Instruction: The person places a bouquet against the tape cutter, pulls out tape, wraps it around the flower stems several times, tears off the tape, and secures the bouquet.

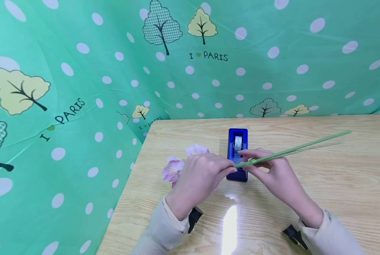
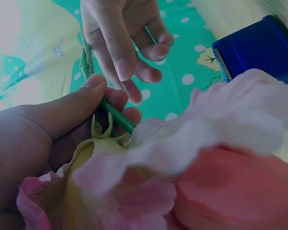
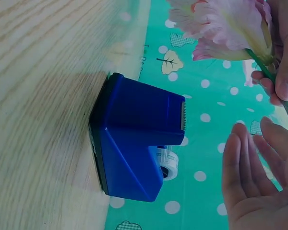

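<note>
My left hand (image 1: 202,173) pinches a green stem (image 1: 308,144) just below the pink artificial flower (image 2: 134,177) heads, between thumb and fingers. The flower heads (image 1: 172,170) hang to the left of that hand, partly covered by it in the head view. Beside the stem, my right hand (image 1: 277,173) has its fingers spread and slightly bent, not closed round anything. In the right wrist view its fingers (image 3: 245,163) lie apart, below the stem. Behind both hands stands a blue tape dispenser (image 3: 134,115) with a small tape roll (image 3: 170,165) in it.
The wooden table (image 1: 336,184) reaches to a green polka-dotted cloth (image 1: 273,71) at the back and left. Black straps (image 1: 194,217) show at both wrists, by the pale sleeves (image 1: 164,226). The stem's far end reaches out to the right over the table.
</note>
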The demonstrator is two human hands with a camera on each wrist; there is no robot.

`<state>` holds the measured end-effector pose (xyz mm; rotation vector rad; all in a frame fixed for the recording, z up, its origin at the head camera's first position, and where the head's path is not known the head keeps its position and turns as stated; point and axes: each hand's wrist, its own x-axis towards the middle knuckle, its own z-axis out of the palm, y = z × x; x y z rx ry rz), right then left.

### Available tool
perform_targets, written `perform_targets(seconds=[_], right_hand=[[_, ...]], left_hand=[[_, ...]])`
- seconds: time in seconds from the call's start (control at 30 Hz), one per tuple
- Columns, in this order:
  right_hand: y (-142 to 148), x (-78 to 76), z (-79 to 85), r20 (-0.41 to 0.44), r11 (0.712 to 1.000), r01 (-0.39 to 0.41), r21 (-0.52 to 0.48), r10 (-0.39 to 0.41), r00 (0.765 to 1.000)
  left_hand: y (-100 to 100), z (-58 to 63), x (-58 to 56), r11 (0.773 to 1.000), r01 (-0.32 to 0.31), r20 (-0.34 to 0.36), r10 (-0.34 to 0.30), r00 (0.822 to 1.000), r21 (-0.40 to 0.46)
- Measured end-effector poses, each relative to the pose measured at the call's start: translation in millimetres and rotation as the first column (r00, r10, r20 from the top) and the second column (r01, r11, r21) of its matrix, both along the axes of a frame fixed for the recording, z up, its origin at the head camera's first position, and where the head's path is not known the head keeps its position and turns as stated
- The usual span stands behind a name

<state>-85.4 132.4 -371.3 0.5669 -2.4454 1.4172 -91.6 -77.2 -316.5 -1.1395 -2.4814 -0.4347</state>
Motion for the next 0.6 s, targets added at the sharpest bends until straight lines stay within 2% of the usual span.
perform_targets(seconds=[0.37,0.6], right_hand=[[-1.2,1.6,-1.8,-0.038,0.999,-0.011,-0.030,0.009,0.999],[-3.7,0.7,-3.1,-0.029,0.999,0.004,-0.037,-0.005,1.000]], left_hand=[[0.2,-2.0,0.5,1.000,0.004,-0.016,-0.004,1.000,-0.005],[0.1,-3.5,-1.6,0.999,-0.040,-0.030,0.040,0.999,0.001]])
